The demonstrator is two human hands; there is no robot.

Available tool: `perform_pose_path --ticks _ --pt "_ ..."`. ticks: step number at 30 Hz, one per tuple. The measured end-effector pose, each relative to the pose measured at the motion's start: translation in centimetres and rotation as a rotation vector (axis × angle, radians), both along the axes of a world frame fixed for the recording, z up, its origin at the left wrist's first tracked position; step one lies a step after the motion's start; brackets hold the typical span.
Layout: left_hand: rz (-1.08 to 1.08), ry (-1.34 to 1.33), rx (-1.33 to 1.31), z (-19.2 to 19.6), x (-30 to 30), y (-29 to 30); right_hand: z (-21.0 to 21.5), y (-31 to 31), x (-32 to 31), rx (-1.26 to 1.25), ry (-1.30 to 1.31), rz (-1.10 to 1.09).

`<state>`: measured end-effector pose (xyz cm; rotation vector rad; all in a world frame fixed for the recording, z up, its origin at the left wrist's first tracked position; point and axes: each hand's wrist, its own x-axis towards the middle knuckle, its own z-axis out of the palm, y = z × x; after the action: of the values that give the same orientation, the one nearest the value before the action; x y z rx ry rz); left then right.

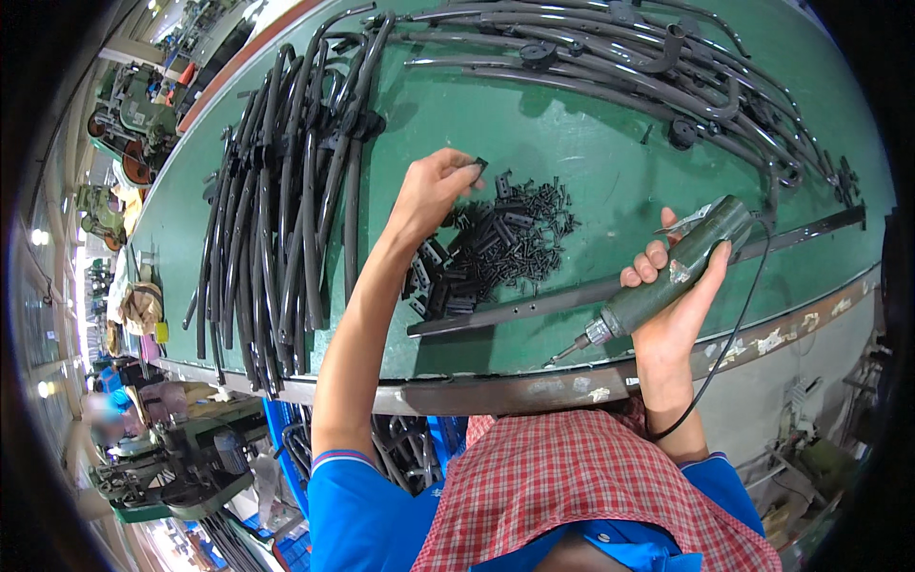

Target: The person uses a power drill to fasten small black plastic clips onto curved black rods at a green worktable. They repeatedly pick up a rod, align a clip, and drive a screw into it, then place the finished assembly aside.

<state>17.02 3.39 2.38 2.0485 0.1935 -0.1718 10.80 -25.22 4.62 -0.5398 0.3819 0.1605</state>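
Note:
My left hand (437, 191) is closed in a pinch on a small black bracket (479, 167), held over the far left side of a pile of loose parts. That pile mixes black brackets (495, 233) with many small dark screws (543, 214). My right hand (679, 296) is wrapped round a dark green electric screwdriver (681, 262), its bit pointing down and left toward the table's near edge. Between the pile and me lies a long dark metal tube (534, 307) with small holes, running to the right beneath the screwdriver. The screwdriver's cord hangs down past my right wrist.
A stack of bent black tubes (276, 191) covers the left of the green table (419, 124). More curved dark tubes (572, 48) lie along the far side. The table's worn edge (572, 389) is close to my apron. Machines (133, 114) stand off to the left.

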Motion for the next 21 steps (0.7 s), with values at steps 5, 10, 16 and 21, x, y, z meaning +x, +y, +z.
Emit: perform_pose_path --ticks 5,10,16,21 --pt "0.112 0.127 -0.68 1.9 -3.7 -2.8 -0.2 -0.1 0.0 0.015 -0.017 0.012" --pt "0.168 0.113 -0.72 2.2 -6.3 -4.5 -0.4 -0.1 0.0 0.007 -0.032 0.026" --pt "0.14 -0.092 -0.168 2.4 -12.3 -6.1 -0.7 -0.2 0.1 -0.004 -0.049 0.03" --pt "-0.106 -0.449 0.218 -0.5 -14.8 -6.4 -0.9 -0.2 0.1 -0.039 -0.058 0.028"
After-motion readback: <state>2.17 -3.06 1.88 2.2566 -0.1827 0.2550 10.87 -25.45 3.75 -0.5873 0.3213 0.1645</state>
